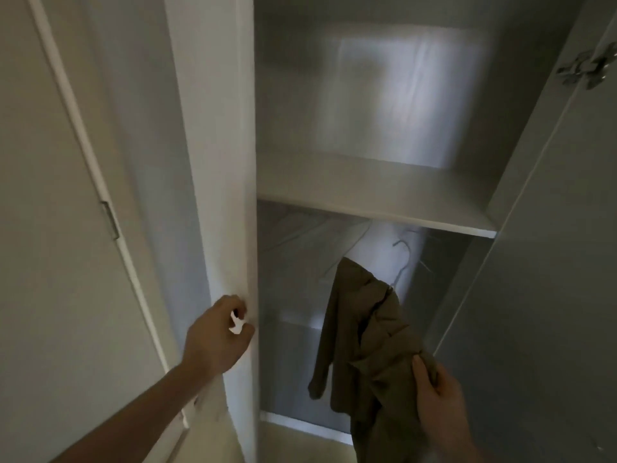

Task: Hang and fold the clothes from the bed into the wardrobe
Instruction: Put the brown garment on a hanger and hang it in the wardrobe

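I face an open grey wardrobe (pixel 374 208) with one shelf across it. My right hand (pixel 437 392) grips a dark olive garment (pixel 367 335), which hangs on a thin wire hanger (pixel 402 262) in front of the lower compartment. One sleeve dangles on the left side. My left hand (pixel 217 332) is curled round a small white handle (pixel 236 324) on the edge of the left wardrobe door (pixel 217 195). Faint outlines of other wire hangers show in the lower compartment behind the garment.
The right wardrobe door (pixel 547 262) stands open, with a metal hinge (pixel 587 70) near its top. A closed door panel (pixel 60 228) fills the left side. A strip of light floor (pixel 300 442) shows below the wardrobe.
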Available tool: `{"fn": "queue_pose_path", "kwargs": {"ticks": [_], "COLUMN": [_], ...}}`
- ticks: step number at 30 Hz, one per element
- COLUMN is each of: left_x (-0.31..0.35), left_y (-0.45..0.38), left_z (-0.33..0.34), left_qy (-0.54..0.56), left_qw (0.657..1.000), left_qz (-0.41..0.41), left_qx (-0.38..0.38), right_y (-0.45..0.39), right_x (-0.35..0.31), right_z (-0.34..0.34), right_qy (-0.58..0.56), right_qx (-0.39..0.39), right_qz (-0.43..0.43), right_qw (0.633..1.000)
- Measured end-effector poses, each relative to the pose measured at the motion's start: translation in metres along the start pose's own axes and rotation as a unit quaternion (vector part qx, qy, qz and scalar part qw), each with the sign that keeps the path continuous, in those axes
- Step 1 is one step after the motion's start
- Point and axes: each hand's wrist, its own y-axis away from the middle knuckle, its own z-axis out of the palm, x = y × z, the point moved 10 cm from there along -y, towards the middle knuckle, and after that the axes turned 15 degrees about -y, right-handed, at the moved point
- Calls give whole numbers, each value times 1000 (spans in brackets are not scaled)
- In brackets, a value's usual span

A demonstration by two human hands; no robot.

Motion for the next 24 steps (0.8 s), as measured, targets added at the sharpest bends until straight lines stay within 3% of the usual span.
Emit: {"fn": "queue_pose_path", "kwargs": {"ticks": [7, 13, 18, 24], "left_x": [-87, -152, -178, -196], "left_y": [50, 78, 79, 82], "left_z": [-57, -69, -66, -48], "left_qy": [-103, -180, -64, 45], "left_qw": [989, 959, 947, 932], "left_qz": [-97, -219, -311, -358], "left_qx": [38, -23, -51, -46], "right_y": [11, 24, 33, 40], "right_x": [-12, -10, -9, 1], "right_z": [64, 110, 142, 162], "right_qy": [23, 0, 1, -20], "right_qx": [-77, -107, -134, -114], "right_qz": [-16, 4, 11, 20], "right_qw": [997, 994, 991, 993]}}
